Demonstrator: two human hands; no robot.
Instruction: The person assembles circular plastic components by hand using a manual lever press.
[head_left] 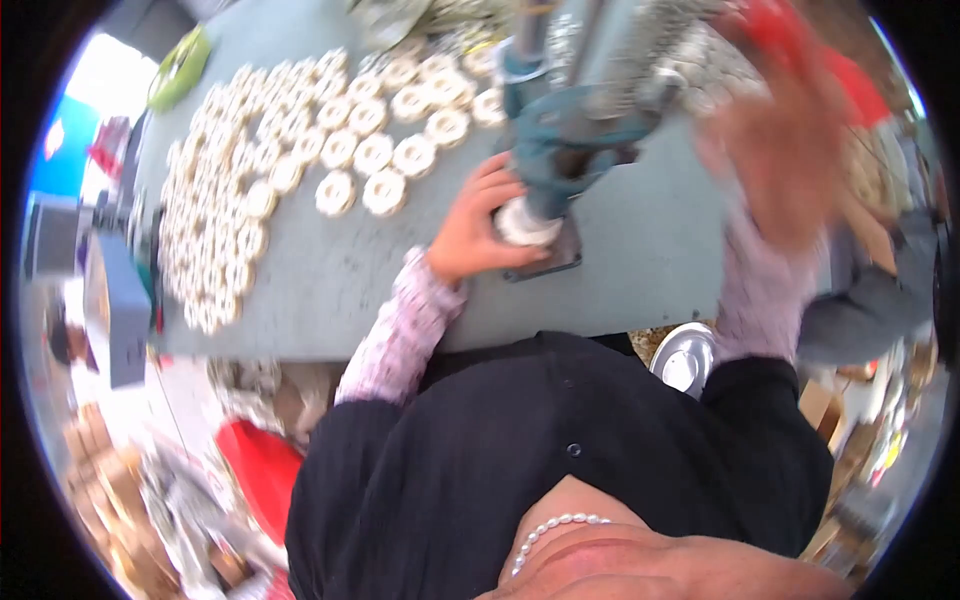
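A teal bench press (pixel 545 150) stands on a dark base plate (pixel 553 262). Under its ram is a white round piece (pixel 527 225), partly hidden by the press. My left hand (pixel 478 225) is closed round that piece from its left side, thumb in front and fingers behind. Raised to the right of the press is my right hand (pixel 785 160), smeared by motion. Its fingers cannot be made out, nor whether it touches the blurred red thing (pixel 775 40) just beyond it.
Many white ring-shaped pieces (pixel 373 155) cover the left and back of the grey table (pixel 630 290). A green roll (pixel 180 68) lies at the far left corner. Below the front edge, right of me, is a metal bowl (pixel 684 358). Another person's arm (pixel 875 245) shows at the right.
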